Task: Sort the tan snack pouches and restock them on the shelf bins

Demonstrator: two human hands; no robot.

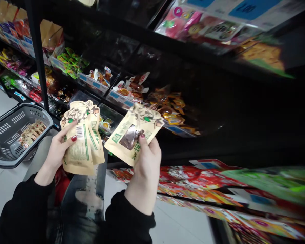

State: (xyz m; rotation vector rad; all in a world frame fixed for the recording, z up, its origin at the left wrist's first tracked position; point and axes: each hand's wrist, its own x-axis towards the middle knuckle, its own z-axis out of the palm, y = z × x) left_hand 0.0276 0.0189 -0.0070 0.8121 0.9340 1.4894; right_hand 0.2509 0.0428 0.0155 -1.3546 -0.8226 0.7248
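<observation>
My left hand (62,144) grips a few overlapping beige snack pouches (77,149), with a barcode and green print facing me. The exact number in that bunch I cannot tell. In my right hand (147,156) is a single beige snack pouch (125,135), tilted, its dark window showing brown contents. My right thumb presses on its front, while the fingers behind it are hidden. The two hands are apart, held above my knees and before the shelf.
On the floor at the left stands a grey shopping basket (44,113) with similar pouches (32,134) inside. Black shelves (132,32) hold trays of wrapped snacks (134,86). Red and green packets (193,178) line the lower right. A dark shelf post (39,57) rises behind the basket.
</observation>
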